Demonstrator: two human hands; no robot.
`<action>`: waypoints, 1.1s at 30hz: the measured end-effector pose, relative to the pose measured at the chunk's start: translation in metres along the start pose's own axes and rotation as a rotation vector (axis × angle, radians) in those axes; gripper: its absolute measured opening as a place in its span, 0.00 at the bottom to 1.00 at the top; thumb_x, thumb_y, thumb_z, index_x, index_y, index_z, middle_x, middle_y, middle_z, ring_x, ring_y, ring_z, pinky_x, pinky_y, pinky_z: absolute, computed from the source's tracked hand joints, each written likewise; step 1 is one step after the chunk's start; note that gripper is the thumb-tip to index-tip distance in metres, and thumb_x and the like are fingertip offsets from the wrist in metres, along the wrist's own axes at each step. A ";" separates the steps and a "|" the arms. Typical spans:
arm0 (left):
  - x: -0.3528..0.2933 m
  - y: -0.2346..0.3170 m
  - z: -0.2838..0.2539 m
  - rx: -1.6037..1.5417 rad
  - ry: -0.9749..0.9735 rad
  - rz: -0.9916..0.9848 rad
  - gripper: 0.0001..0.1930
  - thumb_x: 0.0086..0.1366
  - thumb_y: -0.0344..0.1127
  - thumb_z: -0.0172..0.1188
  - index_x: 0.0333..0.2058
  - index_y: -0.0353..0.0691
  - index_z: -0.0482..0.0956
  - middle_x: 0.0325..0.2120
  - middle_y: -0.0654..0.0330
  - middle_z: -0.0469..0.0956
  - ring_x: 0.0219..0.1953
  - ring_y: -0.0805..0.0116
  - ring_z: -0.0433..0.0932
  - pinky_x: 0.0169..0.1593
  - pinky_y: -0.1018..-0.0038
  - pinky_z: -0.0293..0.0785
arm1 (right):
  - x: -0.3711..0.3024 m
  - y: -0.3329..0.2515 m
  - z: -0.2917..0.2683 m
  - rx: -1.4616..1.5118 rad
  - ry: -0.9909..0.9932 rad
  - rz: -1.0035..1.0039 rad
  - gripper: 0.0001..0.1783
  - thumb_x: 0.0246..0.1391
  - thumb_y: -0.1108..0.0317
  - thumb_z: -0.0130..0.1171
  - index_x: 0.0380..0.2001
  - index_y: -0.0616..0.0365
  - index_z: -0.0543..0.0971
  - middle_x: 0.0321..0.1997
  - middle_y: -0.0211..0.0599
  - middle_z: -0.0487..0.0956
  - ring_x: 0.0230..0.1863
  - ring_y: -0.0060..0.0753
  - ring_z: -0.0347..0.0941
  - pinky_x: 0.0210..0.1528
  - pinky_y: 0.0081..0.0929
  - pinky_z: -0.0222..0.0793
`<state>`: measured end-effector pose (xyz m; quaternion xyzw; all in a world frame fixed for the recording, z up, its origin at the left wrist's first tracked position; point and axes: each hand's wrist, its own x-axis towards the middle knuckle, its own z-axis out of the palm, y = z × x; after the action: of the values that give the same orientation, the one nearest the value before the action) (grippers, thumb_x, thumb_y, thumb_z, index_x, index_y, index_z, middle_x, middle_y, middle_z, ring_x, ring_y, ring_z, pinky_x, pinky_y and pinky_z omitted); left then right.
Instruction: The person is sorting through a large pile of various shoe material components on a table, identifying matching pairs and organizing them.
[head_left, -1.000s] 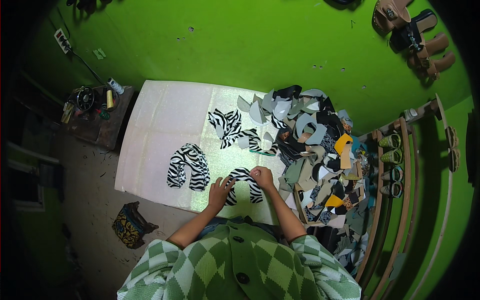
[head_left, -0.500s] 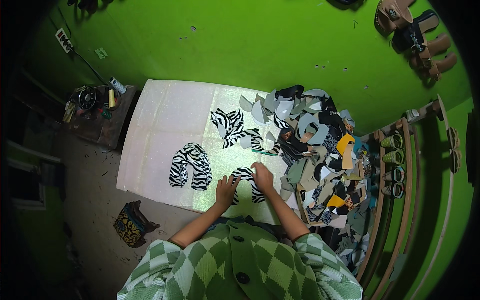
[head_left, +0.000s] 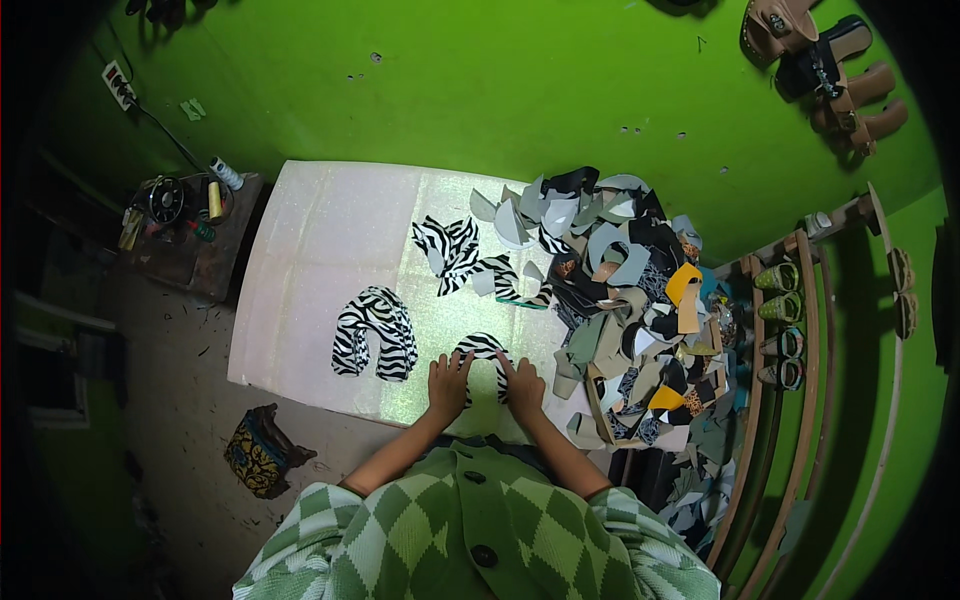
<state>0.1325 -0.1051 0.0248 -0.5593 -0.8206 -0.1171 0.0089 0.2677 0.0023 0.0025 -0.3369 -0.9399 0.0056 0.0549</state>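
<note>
Steadying the arched zebra-print piece appears to be the step in hand, judging by how you flank it. It lies on the pale shimmering table cover, near the edge closest to you, its curve pointing away and its two legs running back toward your body. Your left hand covers much of the left leg, fingers stretched forward and slightly fanned. Your right hand sits at the right leg, its foremost digits reaching onto the print. Whether either hand pinches an edge or merely presses from above, you cannot be told: the fingertips are too small to read.

To do this well, use light, equal pressure on both legs; a heavier push on one side would likely skew the curve. Work symmetrically from the top of the arch down each leg, so any ripple is eased out rather than trapped. Lay your fingers flat, since fingertips digging in could bunch the material.

Mind the space around you too: the stack of zebra-print arches stands to your left, well apart, and the heap of offcuts spreads to your right. A wide right elbow might disturb that heap.
</note>
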 end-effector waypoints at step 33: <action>0.018 -0.015 0.026 -0.609 -0.023 -0.521 0.17 0.44 0.23 0.62 0.35 0.35 0.71 0.33 0.51 0.70 0.38 0.54 0.70 0.42 0.65 0.67 | 0.037 -0.004 0.009 0.579 -0.049 0.480 0.21 0.43 0.61 0.60 0.41 0.61 0.72 0.30 0.41 0.74 0.34 0.42 0.72 0.38 0.34 0.66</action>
<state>0.1148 -0.0888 -0.0011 -0.3107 -0.8628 -0.3470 -0.1965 0.2362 0.0228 -0.0024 -0.5180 -0.7946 0.2920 0.1225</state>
